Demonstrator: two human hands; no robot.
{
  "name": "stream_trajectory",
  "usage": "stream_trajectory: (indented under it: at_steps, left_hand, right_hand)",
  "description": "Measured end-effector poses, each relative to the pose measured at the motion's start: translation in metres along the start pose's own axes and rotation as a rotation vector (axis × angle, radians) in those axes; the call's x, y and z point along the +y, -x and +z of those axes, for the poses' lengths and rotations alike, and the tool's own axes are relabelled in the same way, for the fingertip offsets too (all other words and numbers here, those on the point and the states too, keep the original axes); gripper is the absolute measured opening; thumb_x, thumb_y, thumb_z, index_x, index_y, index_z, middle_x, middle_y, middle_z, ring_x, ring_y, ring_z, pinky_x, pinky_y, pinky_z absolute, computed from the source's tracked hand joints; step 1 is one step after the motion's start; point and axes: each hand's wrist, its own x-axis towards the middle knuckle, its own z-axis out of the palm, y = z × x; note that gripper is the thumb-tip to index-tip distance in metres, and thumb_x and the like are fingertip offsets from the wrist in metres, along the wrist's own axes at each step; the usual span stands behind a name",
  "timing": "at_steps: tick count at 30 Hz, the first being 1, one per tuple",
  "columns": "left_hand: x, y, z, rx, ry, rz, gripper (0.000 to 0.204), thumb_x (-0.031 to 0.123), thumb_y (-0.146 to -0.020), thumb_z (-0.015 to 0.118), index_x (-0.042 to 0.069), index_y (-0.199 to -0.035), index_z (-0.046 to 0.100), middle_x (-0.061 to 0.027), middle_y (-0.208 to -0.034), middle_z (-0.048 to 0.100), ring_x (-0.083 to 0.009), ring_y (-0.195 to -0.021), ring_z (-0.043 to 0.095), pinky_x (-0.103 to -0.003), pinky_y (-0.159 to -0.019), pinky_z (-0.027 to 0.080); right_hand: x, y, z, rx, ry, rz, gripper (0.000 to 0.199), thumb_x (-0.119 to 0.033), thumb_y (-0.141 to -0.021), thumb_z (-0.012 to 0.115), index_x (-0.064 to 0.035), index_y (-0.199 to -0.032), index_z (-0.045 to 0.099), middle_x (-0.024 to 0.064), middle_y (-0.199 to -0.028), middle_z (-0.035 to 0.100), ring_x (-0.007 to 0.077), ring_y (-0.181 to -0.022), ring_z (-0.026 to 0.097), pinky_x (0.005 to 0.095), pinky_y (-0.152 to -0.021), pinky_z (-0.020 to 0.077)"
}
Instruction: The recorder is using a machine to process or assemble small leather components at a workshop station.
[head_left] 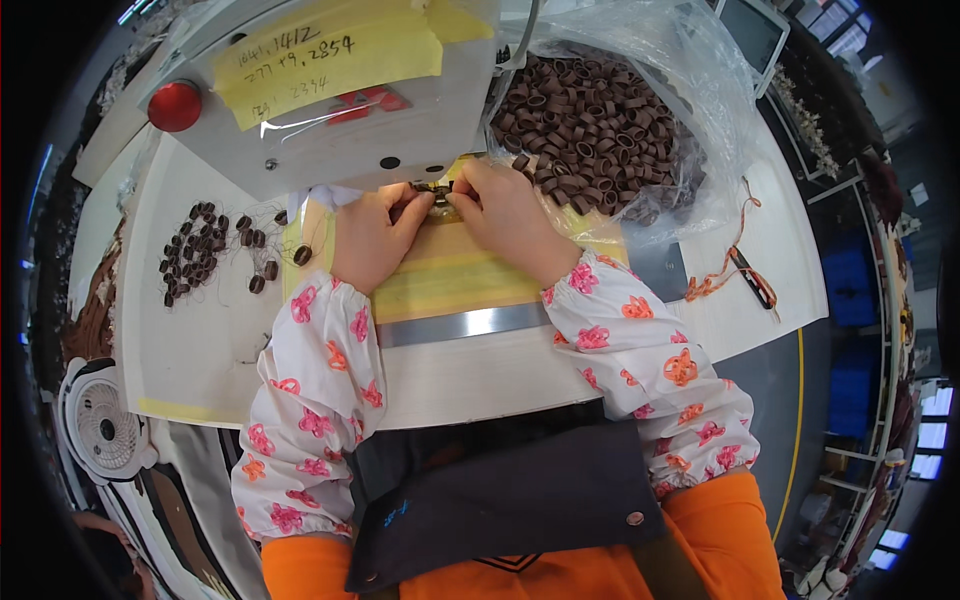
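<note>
My left hand (378,236) and my right hand (508,218) meet under the front of a grey machine head (350,150). Both are closed in a pinch, thumbs toward each other, at a small lit spot with dark and shiny parts. Whatever sits between the fingertips is too small and too covered to make out. Beneath my wrists lies a yellow-covered work plate (455,275) with a metal strip (466,325) along its near edge. Just left of my left wrist lies a dark brown ring (303,255) with loose thread.
An open clear plastic bag (715,110) of many brown rings (600,130) stands at the right. Dark rings with trailing threads (195,250) lie on the white table (220,360) at left. A black-handled tool (752,277) with orange cord is far right; a red button (175,106) sticks out upper left.
</note>
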Motion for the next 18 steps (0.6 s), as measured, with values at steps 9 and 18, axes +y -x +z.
stream_trajectory:
  at_steps: [9,18]
  left_hand:
    - [-0.034,0.057,-0.068,0.130,-0.352,0.000,0.026,0.020,-0.078,0.064,0.006,-0.058,0.054,-0.0020,-0.048,0.048,-0.0184,-0.045,0.041,-0.030,-0.064,0.031]
    - [-0.008,0.046,-0.072,0.276,-0.151,0.059,0.015,0.009,-0.077,0.061,-0.004,-0.085,0.064,-0.0154,-0.081,0.063,-0.0284,-0.074,0.059,-0.033,-0.069,0.045]
  right_hand:
    - [-0.002,0.001,-0.068,0.050,0.268,-0.043,0.007,-0.007,-0.075,0.059,-0.0020,-0.078,0.059,0.0124,-0.078,0.059,0.0319,-0.075,0.059,0.0404,-0.064,0.0470]
    - [0.016,-0.019,-0.071,-0.134,0.406,-0.210,0.011,0.000,-0.070,0.055,-0.0017,-0.078,0.062,0.0128,-0.083,0.061,0.0310,-0.079,0.060,0.0394,-0.068,0.0491]
